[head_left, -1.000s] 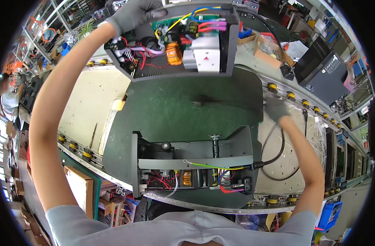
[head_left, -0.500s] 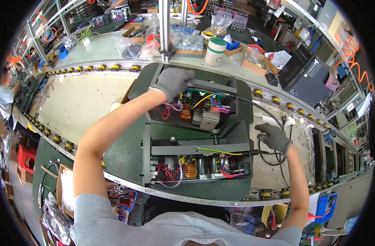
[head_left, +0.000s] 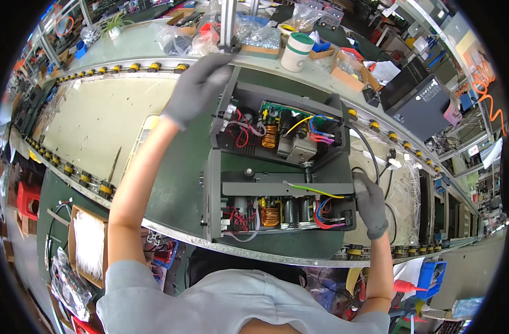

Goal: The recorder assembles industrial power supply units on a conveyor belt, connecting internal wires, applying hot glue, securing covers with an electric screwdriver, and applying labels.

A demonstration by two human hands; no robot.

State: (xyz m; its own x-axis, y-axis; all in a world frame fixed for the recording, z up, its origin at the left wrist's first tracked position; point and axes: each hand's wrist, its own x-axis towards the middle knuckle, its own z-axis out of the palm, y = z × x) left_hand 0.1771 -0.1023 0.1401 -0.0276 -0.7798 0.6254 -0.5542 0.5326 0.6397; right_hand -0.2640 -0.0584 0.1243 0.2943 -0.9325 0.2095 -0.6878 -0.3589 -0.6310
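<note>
Two open dark-grey metal casings with circuit parts and coloured wires lie one behind the other on a green board (head_left: 176,189). Beside the left end of the far casing (head_left: 277,125), my left hand (head_left: 199,92), in a grey glove, is raised with fingers stretched out, somewhat blurred. It holds nothing that I can see. My right hand (head_left: 370,205), gloved alike, is against the right end of the near casing (head_left: 285,189). Its fingertips are partly hidden there, and I cannot make out a grip. A black cable (head_left: 371,147) runs from the far casing past this hand.
The board rests on a conveyor line edged with yellow-and-black rollers (head_left: 154,67). On the far shelf stand a white tub with a green lid (head_left: 297,53) and bagged parts (head_left: 257,36). A dark box-shaped machine (head_left: 424,108) is at the right. A carton of white strips (head_left: 89,245) sits lower left.
My left hand has left the far casing's top bar and moved left and up. My right hand has come in to the near casing's right end. Both casings appear farther right in view.
</note>
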